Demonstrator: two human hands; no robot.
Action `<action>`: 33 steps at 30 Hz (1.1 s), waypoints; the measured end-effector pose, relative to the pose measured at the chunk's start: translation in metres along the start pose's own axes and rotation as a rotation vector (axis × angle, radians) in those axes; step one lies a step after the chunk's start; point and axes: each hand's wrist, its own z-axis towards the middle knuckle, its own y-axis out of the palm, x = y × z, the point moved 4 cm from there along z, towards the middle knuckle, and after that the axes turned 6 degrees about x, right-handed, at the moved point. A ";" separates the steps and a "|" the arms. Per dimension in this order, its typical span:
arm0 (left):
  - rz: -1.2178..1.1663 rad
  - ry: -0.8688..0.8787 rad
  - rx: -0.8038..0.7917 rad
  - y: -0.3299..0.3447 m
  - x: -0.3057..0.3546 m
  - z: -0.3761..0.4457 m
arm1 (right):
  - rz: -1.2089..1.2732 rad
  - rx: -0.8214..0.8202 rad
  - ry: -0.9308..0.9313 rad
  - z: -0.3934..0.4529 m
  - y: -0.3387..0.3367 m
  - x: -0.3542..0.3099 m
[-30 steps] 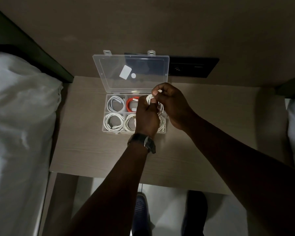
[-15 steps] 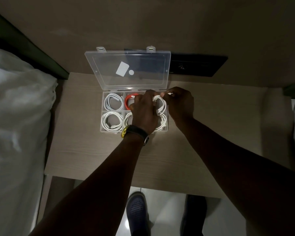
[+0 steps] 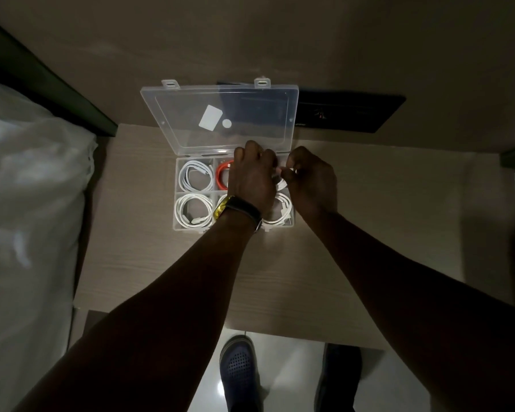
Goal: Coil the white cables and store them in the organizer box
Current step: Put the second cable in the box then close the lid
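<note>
Both hands have dropped lower since a second ago, from holding the white coil up above the box to pressing it down at the top right compartment, right of frame centre. Left hand (image 3: 252,176) is knuckles-up with fingers curled over the coil, and it wears a dark wristband (image 3: 241,210) with a yellow piece. Right hand (image 3: 312,181) pinches the white cable (image 3: 281,183) at its edge, fingers closed on it.

Going left to right: white bedding (image 3: 27,203) fills the left side, then the pale wood counter (image 3: 149,263), then the clear organizer box (image 3: 234,194) near frame centre with its lid (image 3: 220,117) standing open toward the wall. The box has six compartments in two rows. I count four white coils showing in the box besides the held one, though the lower middle one is mostly hidden. There's also one orange coil (image 3: 222,176) in the top middle. The coils look neatly looped, flat and round. Two dark shoes show at bottom centre.
</note>
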 end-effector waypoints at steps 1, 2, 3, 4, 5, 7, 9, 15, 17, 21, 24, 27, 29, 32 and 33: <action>-0.017 0.002 -0.007 0.001 -0.001 0.003 | -0.042 -0.022 -0.039 0.000 0.001 0.000; -0.032 -0.001 -0.010 0.001 -0.002 0.006 | -0.082 -0.046 -0.068 -0.001 0.002 0.001; -0.043 0.000 -0.005 0.001 -0.003 0.008 | -0.123 -0.069 -0.093 -0.001 0.001 0.002; -0.050 0.003 0.002 0.000 -0.003 0.009 | -0.162 -0.089 -0.120 -0.002 0.001 0.003; -0.057 0.009 0.009 0.000 -0.004 0.009 | -0.194 -0.107 -0.146 -0.002 0.000 0.004; -0.090 0.004 0.026 -0.002 -0.004 0.008 | -0.239 -0.134 -0.177 -0.002 -0.001 0.005; -0.148 -0.035 0.044 -0.006 -0.005 0.007 | -0.278 -0.162 -0.178 0.001 0.000 0.003; -0.313 0.074 -0.049 -0.032 -0.018 -0.006 | -0.369 -0.248 -0.195 0.011 0.009 0.001; -0.333 0.124 -0.064 -0.038 -0.023 -0.013 | -0.403 -0.242 -0.219 0.012 0.010 0.000; -0.254 0.098 -0.078 -0.037 -0.026 -0.005 | -0.422 -0.221 -0.234 0.013 0.007 -0.001; -0.189 0.117 -0.146 -0.031 -0.023 0.001 | -0.392 -0.251 -0.209 0.015 0.001 -0.001; -0.103 0.066 -0.256 -0.026 -0.022 0.005 | -0.450 -0.304 -0.243 0.018 0.001 -0.005; -0.053 0.066 -0.274 -0.025 -0.017 0.005 | -0.548 -0.300 -0.280 0.019 0.003 -0.011; -0.076 0.105 -0.184 -0.026 -0.010 0.002 | -0.614 -0.316 -0.291 0.023 0.009 -0.017; -0.074 0.089 -0.152 -0.026 -0.011 0.002 | -0.626 -0.328 -0.289 0.024 0.010 -0.018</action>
